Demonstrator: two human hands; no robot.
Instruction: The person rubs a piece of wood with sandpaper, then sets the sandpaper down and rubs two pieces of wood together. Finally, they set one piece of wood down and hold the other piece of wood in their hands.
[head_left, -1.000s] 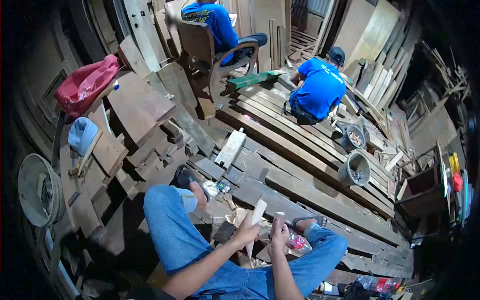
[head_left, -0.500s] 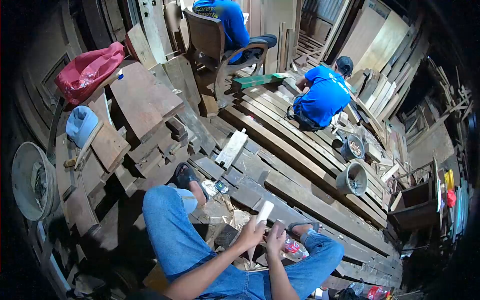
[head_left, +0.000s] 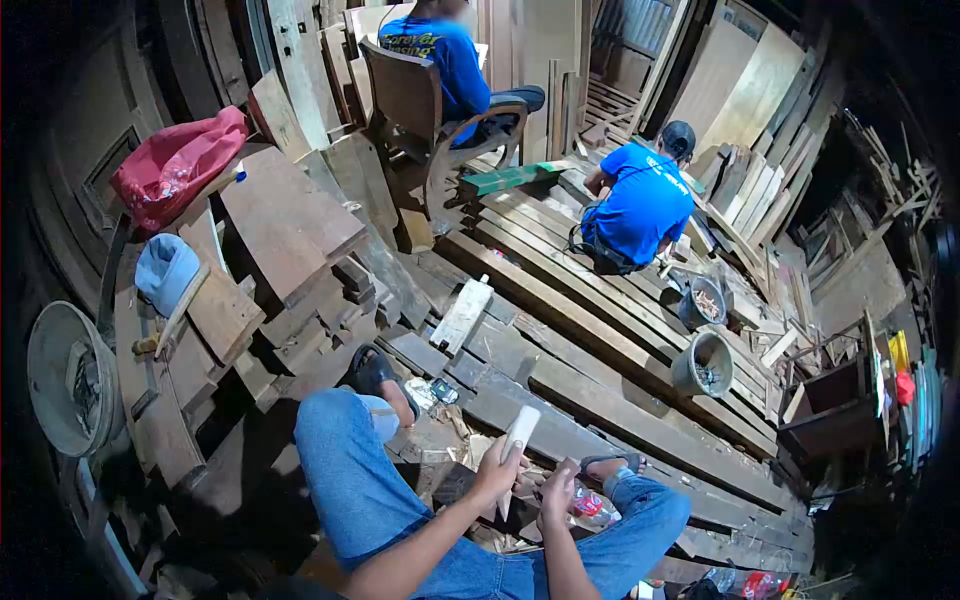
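Note:
My left hand (head_left: 497,472) is closed around a pale tapered wooden piece (head_left: 521,425). Its blunt end points up and away, and its narrow tip shows below my fingers. Just to the right, my right hand (head_left: 556,496) grips a small brown block (head_left: 568,467), whose exact kind I cannot make out. The two hands are close together but apart, between my bent knees in blue jeans (head_left: 352,465). Beneath them lie wood scraps and shavings (head_left: 480,450). A plastic bottle (head_left: 592,506) with a red label lies beside my right hand.
Long planks (head_left: 600,380) stretch across the floor ahead. A person in a blue shirt (head_left: 640,205) squats there near two buckets (head_left: 703,363). Another person sits in a wooden chair (head_left: 410,95). At left are stacked boards (head_left: 285,225), a red bag (head_left: 180,170) and a large bucket (head_left: 75,380).
My hands have moved slightly apart, with the wooden piece shifted a little left and the small block a little lower. The whole view has shifted slightly.

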